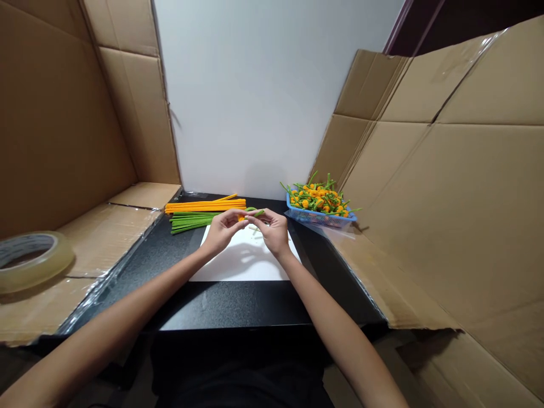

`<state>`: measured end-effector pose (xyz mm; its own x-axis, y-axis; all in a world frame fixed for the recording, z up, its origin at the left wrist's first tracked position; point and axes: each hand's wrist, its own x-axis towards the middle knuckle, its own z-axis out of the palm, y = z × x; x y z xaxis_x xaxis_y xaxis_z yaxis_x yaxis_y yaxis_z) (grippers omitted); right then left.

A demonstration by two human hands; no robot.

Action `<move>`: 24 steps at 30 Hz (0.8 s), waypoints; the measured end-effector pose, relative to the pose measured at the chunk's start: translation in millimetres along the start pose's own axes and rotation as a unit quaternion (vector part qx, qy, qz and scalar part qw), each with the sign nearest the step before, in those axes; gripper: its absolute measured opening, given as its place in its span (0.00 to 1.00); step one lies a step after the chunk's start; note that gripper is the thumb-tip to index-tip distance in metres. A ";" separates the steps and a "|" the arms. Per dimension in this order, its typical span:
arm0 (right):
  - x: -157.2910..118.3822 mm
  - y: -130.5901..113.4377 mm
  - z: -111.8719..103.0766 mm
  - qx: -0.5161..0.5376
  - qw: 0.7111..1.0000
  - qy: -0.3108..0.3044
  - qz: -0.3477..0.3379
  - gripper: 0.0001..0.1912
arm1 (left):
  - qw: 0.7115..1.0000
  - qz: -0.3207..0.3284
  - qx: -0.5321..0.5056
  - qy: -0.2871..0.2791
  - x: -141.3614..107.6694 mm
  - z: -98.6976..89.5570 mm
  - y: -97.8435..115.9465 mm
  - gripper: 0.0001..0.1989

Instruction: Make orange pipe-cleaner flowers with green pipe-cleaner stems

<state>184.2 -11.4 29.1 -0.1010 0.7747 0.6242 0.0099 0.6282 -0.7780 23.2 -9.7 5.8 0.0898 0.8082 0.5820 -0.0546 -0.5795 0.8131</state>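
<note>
My left hand [222,229] and my right hand [272,229] meet above a white sheet [238,266], fingertips almost touching. Pinched between my left fingers is a small orange piece of pipe cleaner [241,218], mostly hidden by them. My right thumb and fingers close on a green pipe cleaner [257,213], which curves up behind the fingertips. Whether the orange and green pieces are joined, I cannot tell. Behind my left hand lie a bundle of orange pipe cleaners [204,207] and a bundle of green pipe cleaners [189,221].
At the back right, a blue basket [317,217] holds many orange-and-green pipe cleaner flowers [321,197]. A roll of clear tape [63,263] lies on cardboard at the left. Cardboard walls [476,187] flank the black table [212,306]. Small scraps dot the sheet.
</note>
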 end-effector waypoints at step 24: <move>-4.1 0.0 1.6 -0.141 0.988 0.024 -0.050 0.07 | 0.970 -0.177 -0.164 0.013 4.0 1.7 -5.5 0.21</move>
<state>183.1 -14.7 26.4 -0.0672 0.7062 0.7048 0.2798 0.6914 -0.6661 25.5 -3.5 3.7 0.1357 0.9552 0.2629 -0.3387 -0.2046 0.9184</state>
